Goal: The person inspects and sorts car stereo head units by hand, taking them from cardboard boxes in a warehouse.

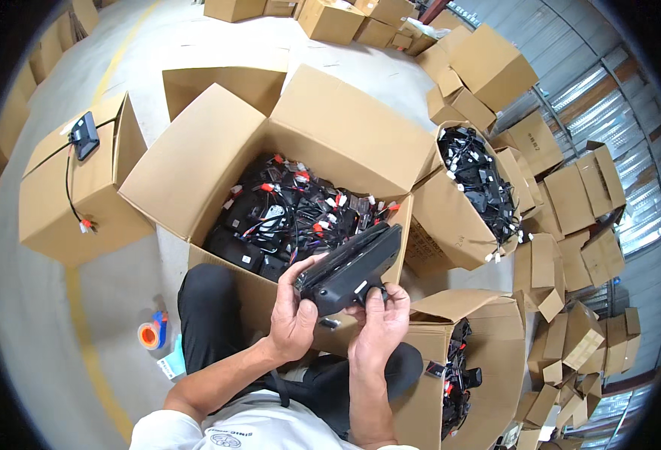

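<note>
Both hands hold a black plastic display unit (354, 271) tilted above the near edge of a large open cardboard box (349, 124). My left hand (294, 322) wraps round its left end, thumb at the lower edge. At the underside, my right hand (381, 321) pinches a small black part, perhaps a mount, that sticks out of the housing. Inside the box lies a heap of similar black units (293, 214) with cables and red and white connectors.
Two more boxes of black wired parts (480, 184) stand at the right. One wired black unit (84, 136) sits on a closed carton (83, 195) at the left. An orange tape roll (149, 336) lies on the floor. Stacked cartons (492, 67) line the right side.
</note>
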Demonstrator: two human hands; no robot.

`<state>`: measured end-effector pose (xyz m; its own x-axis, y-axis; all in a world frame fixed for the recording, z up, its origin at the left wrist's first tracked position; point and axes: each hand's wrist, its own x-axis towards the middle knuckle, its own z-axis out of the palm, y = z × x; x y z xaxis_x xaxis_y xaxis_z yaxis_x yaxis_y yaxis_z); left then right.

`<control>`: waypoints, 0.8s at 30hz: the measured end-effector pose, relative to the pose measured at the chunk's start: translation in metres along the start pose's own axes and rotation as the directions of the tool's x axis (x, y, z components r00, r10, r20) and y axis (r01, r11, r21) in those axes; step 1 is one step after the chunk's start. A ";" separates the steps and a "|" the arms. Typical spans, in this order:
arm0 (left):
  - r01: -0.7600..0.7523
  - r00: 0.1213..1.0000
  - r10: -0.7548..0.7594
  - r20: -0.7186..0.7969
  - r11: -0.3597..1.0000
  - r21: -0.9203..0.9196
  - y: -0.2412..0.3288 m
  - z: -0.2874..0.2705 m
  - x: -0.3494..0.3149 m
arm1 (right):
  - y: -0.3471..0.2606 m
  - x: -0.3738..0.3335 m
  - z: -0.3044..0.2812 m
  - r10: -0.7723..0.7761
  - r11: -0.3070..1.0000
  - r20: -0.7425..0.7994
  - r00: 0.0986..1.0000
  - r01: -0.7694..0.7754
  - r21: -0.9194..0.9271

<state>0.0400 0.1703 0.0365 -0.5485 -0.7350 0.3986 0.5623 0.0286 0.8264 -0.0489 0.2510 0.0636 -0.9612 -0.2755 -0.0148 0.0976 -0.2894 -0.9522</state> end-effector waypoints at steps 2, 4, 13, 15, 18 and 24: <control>0.010 0.999 -0.008 -0.040 0.998 0.060 -0.003 0.001 0.001 | 0.001 -0.012 0.002 0.033 0.998 0.063 0.997 -0.030 -0.049; 0.014 0.999 -0.006 -0.050 0.987 0.159 0.000 -0.003 -0.001 | -0.003 -0.023 0.008 0.042 0.999 0.079 0.996 -0.039 -0.033; -0.034 0.906 -0.019 0.422 0.992 0.119 0.045 -0.004 -0.023 | -0.035 -0.004 -0.058 -0.151 0.972 0.365 0.918 0.206 -0.116; -0.023 0.918 -0.027 0.396 0.992 0.120 0.037 -0.007 -0.030 | -0.032 -0.004 -0.062 -0.016 0.984 0.389 0.921 0.083 -0.156; -0.177 0.934 0.067 0.352 0.941 0.290 0.031 -0.007 -0.030 | -0.018 -0.013 -0.069 0.098 0.981 0.215 0.972 -0.058 -0.186; -0.185 0.940 0.079 0.331 0.934 0.304 0.018 -0.016 -0.039 | 0.000 -0.029 -0.073 0.171 0.979 0.099 0.980 -0.158 -0.127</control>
<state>0.0812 0.1886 0.0293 -0.6763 -0.4647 0.5716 0.4388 0.3691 0.8193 -0.0402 0.3263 0.0415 -0.9000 -0.4101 -0.1476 0.2152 -0.1235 -0.9687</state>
